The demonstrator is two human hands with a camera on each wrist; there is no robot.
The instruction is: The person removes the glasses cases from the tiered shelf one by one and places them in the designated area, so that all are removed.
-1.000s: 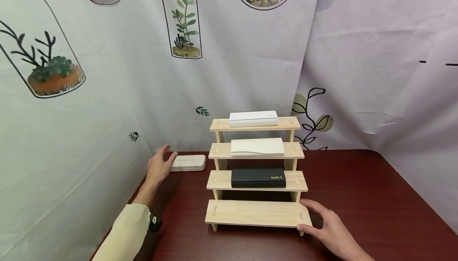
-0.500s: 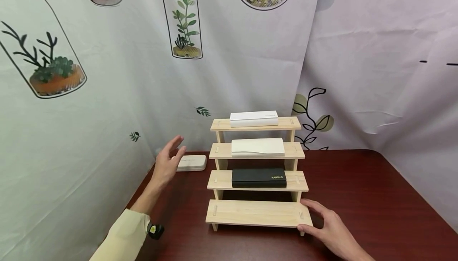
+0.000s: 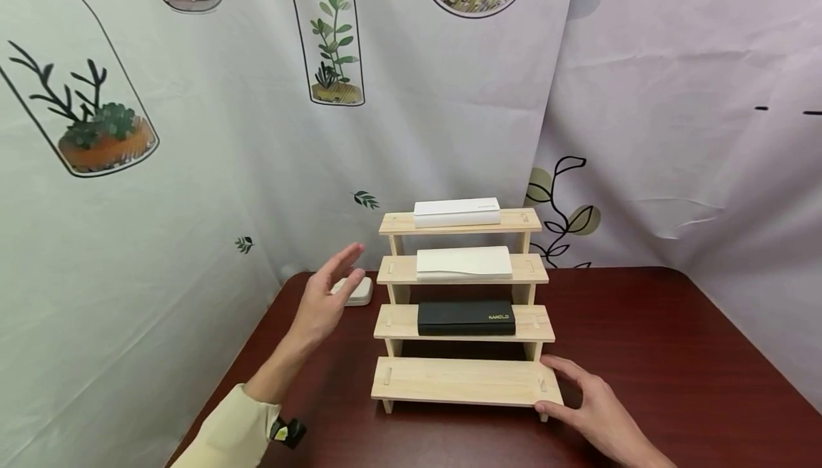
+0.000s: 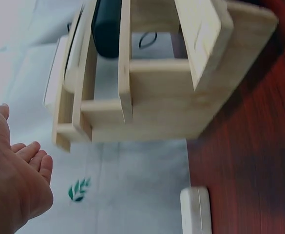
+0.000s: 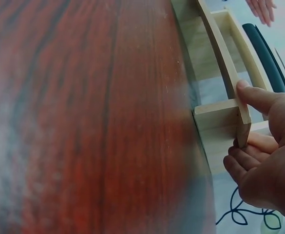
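Note:
A stepped wooden display stand (image 3: 462,381) with several tiers is on the dark red table. My right hand (image 3: 594,411) grips the right end of its lowest board, the thumb at the front edge and the fingers behind, as the right wrist view also shows. To the left of the stand my left hand (image 3: 324,304) is raised with fingers extended and nothing in it. Behind it, partly hidden, lies a small white case (image 3: 359,292), seen on the table in the left wrist view too. A black case (image 3: 466,319) marked with gold letters sits on the second tier from the bottom.
On the third tier lies a white flap case (image 3: 464,263), and another white case (image 3: 457,212) is on the top tier. A printed cloth backdrop (image 3: 449,118) hangs behind the dark red table (image 3: 642,354).
My left hand has moved right from beside the small white case toward the stand, now covering more of that case. The right hand keeps its grip on the lowest board.

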